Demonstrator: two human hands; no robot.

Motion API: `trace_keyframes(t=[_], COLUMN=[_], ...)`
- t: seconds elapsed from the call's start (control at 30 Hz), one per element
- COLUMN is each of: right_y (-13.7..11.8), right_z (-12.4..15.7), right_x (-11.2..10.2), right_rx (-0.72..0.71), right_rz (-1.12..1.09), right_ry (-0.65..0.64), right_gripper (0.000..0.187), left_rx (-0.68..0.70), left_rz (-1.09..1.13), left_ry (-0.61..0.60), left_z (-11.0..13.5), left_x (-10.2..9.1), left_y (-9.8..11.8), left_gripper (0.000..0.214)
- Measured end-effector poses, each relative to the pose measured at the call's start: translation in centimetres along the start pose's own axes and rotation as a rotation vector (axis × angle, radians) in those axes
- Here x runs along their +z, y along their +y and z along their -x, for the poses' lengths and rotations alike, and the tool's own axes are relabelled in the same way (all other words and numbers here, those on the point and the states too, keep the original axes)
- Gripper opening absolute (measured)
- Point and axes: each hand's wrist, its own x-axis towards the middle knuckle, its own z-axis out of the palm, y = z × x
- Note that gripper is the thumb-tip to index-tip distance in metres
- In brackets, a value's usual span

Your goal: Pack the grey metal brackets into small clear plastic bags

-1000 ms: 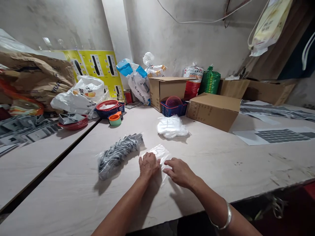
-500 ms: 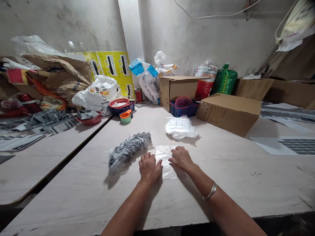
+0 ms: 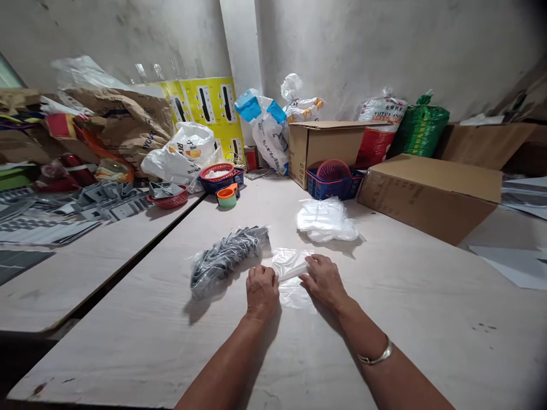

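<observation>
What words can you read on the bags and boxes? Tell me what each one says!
"YUTUXIANG" on the white sack.
"YOU" on the brown paper sack; any letters after it are too blurred to read.
The print on the side of the cardboard box is too small to read.

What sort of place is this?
It looks like a small packing workroom: a cardboard carton, a clear bag of grey parts, and sacks piled against the wall.
</observation>
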Motion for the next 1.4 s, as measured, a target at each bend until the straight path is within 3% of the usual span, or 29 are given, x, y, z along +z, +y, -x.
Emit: trace_keyframes(t=[0.17, 0.3, 0.47, 0.6, 0.7, 0.8, 0.9, 1.2, 1.4], right_y=[0.6, 1.0, 1.3, 1.4, 1.3, 0.8, 0.2, -0.4, -0.8], right_z=[0.2, 0.0, -0.3, -0.5, -0.6, -0.4, -0.1, 0.3, 0.7], right_x=[0.0, 0.2, 0.5, 0.6, 0.3, -0.2, -0.8, -1.0, -0.6], right_rx=[-0.050, -0.044, -0.015, 0.024, -0.046, -0.157, -0.255, -0.395, -0.408], right_rz=[0.036, 0.028, -0.007, -0.110, -0.217, -0.295, -0.327, -0.332, -0.284], right_ry=[0.001, 0.017, 0.032, 0.180, 0.331, 0.410, 0.392, 0.281, 0.227], right_gripper=[0.023, 0.021, 0.027, 0.032, 0.034, 0.035, 0.036, 0.047, 0.046], left_rx=[-0.038, -0.088, -0.023, -0.109, -0.198, -0.460, -0.667, -0.601, -0.586], left_rz=[-0.098, -0.174, -0.102, 0.129, 0.294, 0.768, 1.186, 1.664, 1.691], left_ry=[0.000, -0.033, -0.138, -0.099, -0.075, -0.157, -0.202, -0.353, -0.263], left_z=[-0.6, -0.5, -0.2, -1.0, -1.8, -2.3, -2.5, -1.8, -1.4], left_x=[-0.2, -0.6, -0.5, -0.5, -0.5, -0.2, 0.1, -0.6, -0.4], left_y=[0.6, 1.0, 1.1, 0.9, 1.0, 1.3, 1.4, -0.5, 0.5], left_gripper=[0.010, 0.028, 0.010, 0.006, 0.010, 0.014, 0.024, 0.048, 0.049])
